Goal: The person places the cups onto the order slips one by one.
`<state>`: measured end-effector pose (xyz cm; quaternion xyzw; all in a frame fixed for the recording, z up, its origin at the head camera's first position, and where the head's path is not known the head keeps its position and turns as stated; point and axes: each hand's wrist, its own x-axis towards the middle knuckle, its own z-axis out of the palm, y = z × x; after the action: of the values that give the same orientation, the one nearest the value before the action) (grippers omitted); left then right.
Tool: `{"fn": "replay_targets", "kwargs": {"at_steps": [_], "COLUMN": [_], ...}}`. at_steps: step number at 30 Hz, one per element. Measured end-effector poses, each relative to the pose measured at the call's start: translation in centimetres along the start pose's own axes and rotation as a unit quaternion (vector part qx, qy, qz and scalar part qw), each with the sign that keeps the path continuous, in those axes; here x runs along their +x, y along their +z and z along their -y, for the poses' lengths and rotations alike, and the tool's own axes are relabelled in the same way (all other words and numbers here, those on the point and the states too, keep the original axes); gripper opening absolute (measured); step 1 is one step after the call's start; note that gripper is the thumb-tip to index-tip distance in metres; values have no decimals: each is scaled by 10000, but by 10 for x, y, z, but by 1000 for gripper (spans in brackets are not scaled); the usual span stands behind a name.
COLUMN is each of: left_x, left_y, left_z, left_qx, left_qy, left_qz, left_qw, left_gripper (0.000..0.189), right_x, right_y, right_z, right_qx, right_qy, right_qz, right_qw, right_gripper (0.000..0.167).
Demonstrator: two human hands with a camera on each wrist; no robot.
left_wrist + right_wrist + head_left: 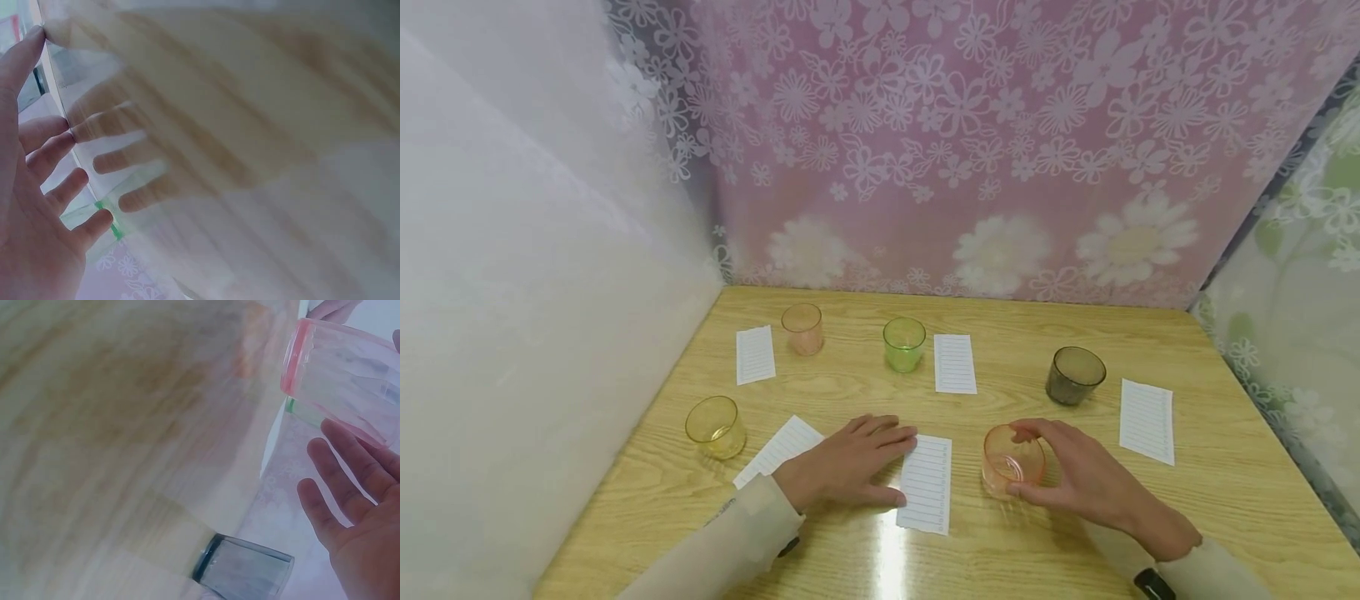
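Note:
My right hand (1086, 475) holds a pink-orange glass (997, 479) between thumb and fingers at its rim and side, at the front right of the table. In the right wrist view, three fingers of that hand are extended apart below the pink glass (350, 381). To the left, my left hand (857, 462) lies low over the table with its fingers spread. Its fingertips and thumb are at the left edge of a lined white paper slip (927, 487). The left wrist view has the left hand's fingertips (65, 125) against the glossy tabletop.
A yellow glass (718, 433) stands left, beside a slanted slip (786, 446) partly behind my left hand. Farther back are a peach glass (805, 337), a green glass (904, 354) and a dark grey glass (1070, 387). More slips (756, 354) lie beside these, on the wooden table (842, 392).

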<state>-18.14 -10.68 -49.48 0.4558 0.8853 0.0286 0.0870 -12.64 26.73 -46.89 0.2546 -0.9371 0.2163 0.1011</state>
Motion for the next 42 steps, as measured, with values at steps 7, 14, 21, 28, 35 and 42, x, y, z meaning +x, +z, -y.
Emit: {"fn": "replay_targets", "kwargs": {"at_steps": [7, 14, 21, 28, 35, 42], "left_x": [12, 18, 21, 27, 32, 33], "left_y": [-1, -2, -3, -3, 0, -1], "left_z": [-8, -15, -22, -28, -31, -34], "left_qx": [200, 486, 565, 699, 880, 812], "left_qy": [-18, -93, -113, -121, -137, -165], "left_qz": [34, -4, -113, -126, -182, -197], "left_qw": [9998, 9988, 9983, 9974, 9959, 9964], "left_gripper": [87, 87, 87, 87, 88, 90], "right_x": [8, 15, 24, 31, 33, 34], "right_y": [0, 2, 4, 7, 13, 23], "right_z": [3, 10, 16, 24, 29, 32], "right_qx": [77, 135, 206, 320, 409, 456], "right_qy": [-50, -185, -188, -100, -20, -14], "right_qz": [-8, -4, 71, 236, 383, 514], "right_qw": [10000, 9997, 9996, 9992, 9984, 9976], "right_gripper": [72, 75, 74, 73, 76, 76]}}
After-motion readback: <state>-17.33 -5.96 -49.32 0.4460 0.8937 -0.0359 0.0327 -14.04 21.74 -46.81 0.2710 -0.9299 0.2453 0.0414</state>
